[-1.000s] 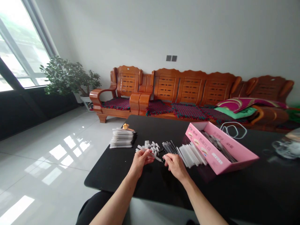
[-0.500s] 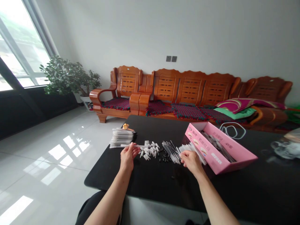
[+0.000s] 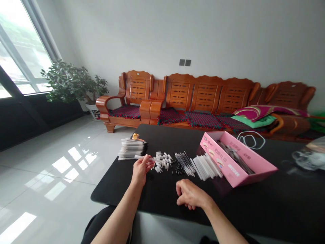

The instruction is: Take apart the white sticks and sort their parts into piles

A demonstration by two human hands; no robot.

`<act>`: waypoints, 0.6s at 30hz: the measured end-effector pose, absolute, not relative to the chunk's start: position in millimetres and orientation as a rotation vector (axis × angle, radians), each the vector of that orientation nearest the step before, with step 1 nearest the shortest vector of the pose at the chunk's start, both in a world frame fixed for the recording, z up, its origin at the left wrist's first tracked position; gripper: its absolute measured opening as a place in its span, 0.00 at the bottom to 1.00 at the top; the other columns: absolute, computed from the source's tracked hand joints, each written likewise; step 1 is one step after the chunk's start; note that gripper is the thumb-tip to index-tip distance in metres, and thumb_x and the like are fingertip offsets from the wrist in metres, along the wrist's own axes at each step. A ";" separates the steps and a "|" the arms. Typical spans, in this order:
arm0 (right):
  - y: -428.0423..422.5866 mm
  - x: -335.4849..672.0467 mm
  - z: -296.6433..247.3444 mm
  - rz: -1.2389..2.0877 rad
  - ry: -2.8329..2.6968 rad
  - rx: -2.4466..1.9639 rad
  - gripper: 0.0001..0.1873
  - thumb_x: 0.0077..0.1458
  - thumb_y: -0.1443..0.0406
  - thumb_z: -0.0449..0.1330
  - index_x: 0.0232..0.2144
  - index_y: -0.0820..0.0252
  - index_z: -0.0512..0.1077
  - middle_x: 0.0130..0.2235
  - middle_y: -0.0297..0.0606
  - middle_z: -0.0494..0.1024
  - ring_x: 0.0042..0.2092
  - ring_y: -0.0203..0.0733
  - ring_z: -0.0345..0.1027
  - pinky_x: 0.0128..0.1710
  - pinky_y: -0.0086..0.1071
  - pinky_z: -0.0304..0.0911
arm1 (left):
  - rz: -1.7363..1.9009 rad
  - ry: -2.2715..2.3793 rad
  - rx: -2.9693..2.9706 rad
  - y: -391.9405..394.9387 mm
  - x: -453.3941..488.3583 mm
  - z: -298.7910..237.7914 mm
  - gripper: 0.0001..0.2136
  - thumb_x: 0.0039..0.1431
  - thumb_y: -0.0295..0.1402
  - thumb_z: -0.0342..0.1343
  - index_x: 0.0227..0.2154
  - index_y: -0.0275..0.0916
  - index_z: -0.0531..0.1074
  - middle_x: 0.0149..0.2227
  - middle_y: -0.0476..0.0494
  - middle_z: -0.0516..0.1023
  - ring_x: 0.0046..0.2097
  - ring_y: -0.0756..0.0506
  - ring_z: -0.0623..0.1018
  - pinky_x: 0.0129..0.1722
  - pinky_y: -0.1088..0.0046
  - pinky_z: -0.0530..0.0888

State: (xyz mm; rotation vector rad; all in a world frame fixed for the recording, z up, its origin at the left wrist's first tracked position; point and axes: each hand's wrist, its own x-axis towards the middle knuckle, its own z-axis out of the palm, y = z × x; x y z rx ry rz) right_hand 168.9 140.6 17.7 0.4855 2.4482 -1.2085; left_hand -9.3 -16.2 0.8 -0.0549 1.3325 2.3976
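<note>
My left hand pinches a thin white pen just in front of the stack of assembled white pens at the table's left edge. My right hand rests on the black table with its fingers curled under; whether it holds anything is hidden. Beyond the hands lie a heap of small white caps, a fan of thin black refills and a row of white barrels.
An open pink box with dark refills lies to the right, a white cord loop behind it and a clear bag at far right. A small orange figure stands behind the pen stack. Wooden sofas line the wall.
My right hand drew back from the white barrels toward me and now rests on the table. My left hand stays by the pen stack with the white pen.
</note>
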 end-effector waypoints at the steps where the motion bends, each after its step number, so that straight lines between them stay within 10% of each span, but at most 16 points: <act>1: 137.2 167.9 16.6 -1.149 2.516 0.476 0.07 0.38 0.72 0.58 0.23 0.58 0.64 0.15 0.26 0.67 0.14 0.33 0.61 0.16 0.24 0.53 | 2.395 1.334 -0.053 -16.1 -9.2 0.6 0.11 0.51 0.34 0.63 0.31 0.29 0.73 0.25 0.41 0.78 0.26 0.49 0.79 0.27 0.78 0.77; 18: 172.0 141.2 -7.5 -0.641 3.240 0.701 0.07 0.46 0.71 0.58 0.30 0.58 0.68 0.23 0.32 0.72 0.27 0.36 0.65 0.30 0.27 0.53 | 2.253 1.391 0.118 -7.7 4.9 -7.5 0.15 0.47 0.38 0.65 0.31 0.30 0.74 0.27 0.40 0.79 0.27 0.49 0.78 0.28 0.76 0.77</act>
